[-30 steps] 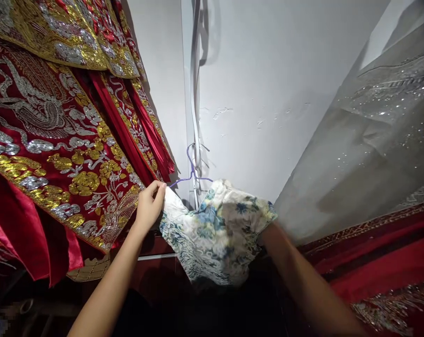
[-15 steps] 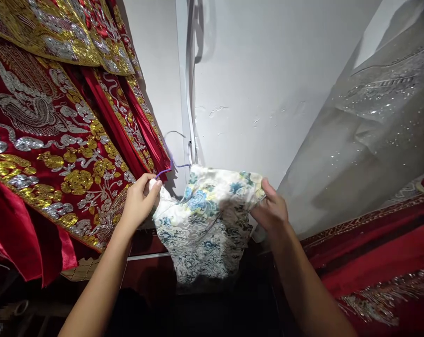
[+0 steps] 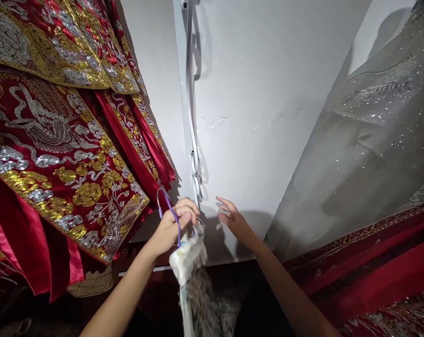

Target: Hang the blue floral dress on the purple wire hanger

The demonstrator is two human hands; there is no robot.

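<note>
My left hand [image 3: 175,224] is closed around the neck of a purple wire hanger [image 3: 166,203], whose hook loops up above my fingers. A white garment with blue and green flowers [image 3: 194,276] hangs from the hanger, turned edge-on and dangling straight down. My right hand [image 3: 233,217] is open, fingers spread, just right of the garment and not touching it. It reaches toward the white wall [image 3: 254,93].
Red robes with gold and silver embroidery [image 3: 57,140] hang close on the left. A grey sequinned gown [image 3: 369,140] hangs on the right, with more red embroidered cloth [image 3: 373,271] below it. A white cable strip [image 3: 193,117] runs down the wall corner.
My right hand let go of the flowered garment and opened. My left hand shifted from the shoulder to the hanger's neck, and the garment swung edge-on and dropped lower.
</note>
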